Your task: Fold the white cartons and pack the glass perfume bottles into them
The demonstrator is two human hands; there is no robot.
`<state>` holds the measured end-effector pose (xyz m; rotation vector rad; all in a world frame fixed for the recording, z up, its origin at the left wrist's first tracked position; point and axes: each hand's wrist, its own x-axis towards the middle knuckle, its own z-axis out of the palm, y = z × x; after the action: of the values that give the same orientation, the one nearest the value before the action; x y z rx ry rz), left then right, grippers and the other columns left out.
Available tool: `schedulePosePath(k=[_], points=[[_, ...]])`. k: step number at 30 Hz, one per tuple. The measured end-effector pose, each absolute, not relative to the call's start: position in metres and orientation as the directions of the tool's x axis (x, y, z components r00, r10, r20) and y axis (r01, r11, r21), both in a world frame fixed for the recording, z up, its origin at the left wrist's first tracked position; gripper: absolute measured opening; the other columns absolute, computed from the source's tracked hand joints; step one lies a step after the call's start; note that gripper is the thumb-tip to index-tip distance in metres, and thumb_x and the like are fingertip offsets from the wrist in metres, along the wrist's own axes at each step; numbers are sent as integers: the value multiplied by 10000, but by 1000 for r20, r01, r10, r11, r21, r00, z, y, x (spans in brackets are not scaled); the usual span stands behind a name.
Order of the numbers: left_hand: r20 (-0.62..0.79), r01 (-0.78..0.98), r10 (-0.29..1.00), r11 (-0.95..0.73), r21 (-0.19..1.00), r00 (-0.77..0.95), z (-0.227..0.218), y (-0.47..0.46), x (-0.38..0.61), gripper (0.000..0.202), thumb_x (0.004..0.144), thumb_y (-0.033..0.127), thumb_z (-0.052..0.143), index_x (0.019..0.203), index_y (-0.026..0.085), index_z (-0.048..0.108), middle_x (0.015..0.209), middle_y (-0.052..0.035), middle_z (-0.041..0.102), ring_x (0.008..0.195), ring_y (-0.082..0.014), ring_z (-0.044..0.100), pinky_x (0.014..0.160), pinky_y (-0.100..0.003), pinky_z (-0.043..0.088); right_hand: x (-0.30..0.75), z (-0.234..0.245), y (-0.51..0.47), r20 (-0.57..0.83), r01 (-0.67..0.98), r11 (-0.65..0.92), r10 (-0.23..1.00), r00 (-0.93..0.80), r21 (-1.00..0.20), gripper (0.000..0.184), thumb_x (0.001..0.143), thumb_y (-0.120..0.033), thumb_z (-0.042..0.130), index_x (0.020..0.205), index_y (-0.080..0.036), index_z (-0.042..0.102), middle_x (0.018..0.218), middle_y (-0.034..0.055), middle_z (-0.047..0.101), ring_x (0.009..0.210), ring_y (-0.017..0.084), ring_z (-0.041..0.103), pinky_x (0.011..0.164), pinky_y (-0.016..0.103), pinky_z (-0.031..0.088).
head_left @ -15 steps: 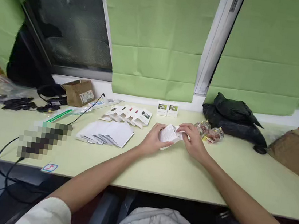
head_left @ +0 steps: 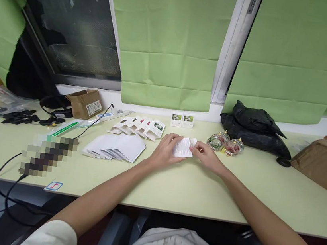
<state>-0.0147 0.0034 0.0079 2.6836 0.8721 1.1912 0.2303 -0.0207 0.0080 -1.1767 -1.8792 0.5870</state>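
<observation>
Above the middle of the table, a small white paper box with printed text faces up. My left hand wraps round its left side, thumb along the lower edge. With bent fingers, my right hand pinches a flap at the box's right end. To the left lie several open white cartons with small pictures on them. Nearer to me is a fanned stack of white folded sheets or flat boxes. Two finished-looking white boxes with green pictures stand upright against the wall.
Clear round packages with colourful contents sit right of my hands. Behind them are black plastic bags; a large cardboard box stands far right. At left are an open brown box, a power strip and black cables.
My right hand has shifted slightly down and left, its fingers now closed on the box's right end. The printed side is turned more squarely upward in my left hand.
</observation>
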Motion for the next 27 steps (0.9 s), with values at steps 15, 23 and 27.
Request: schedulePosePath(k=[15, 23, 27], points=[[476, 405, 600, -794, 454, 643, 16, 1, -22, 725, 840, 484, 811, 1473, 267, 532, 1333, -118, 546, 1271, -312, 546, 1079, -471, 491, 235, -3, -14, 212, 441, 252, 967, -140, -861, 213, 910, -404, 649, 1016, -219, 650, 765, -3, 714, 679, 178, 611, 662, 294, 434], [460, 395, 622, -771, 499, 633, 14, 0, -19, 724, 820, 489, 830, 1457, 272, 563, 1320, -102, 556, 1277, -299, 541, 1095, -456, 480, 235, -1, -12, 147, 356, 205, 972, -183, -912, 347, 920, -550, 632, 979, -209, 616, 853, 27, 729, 781, 191, 661, 683, 291, 491], [436, 399, 647, -745, 534, 626, 12, 2, -19, 718, 818, 503, 830, 1450, 269, 580, 1305, -98, 563, 1261, -291, 554, 1090, -446, 484, 240, -5, -12, 108, 384, 150, 986, -130, -911, 285, 903, -440, 646, 1061, -204, 617, 753, -2, 699, 682, 174, 625, 609, 273, 438]])
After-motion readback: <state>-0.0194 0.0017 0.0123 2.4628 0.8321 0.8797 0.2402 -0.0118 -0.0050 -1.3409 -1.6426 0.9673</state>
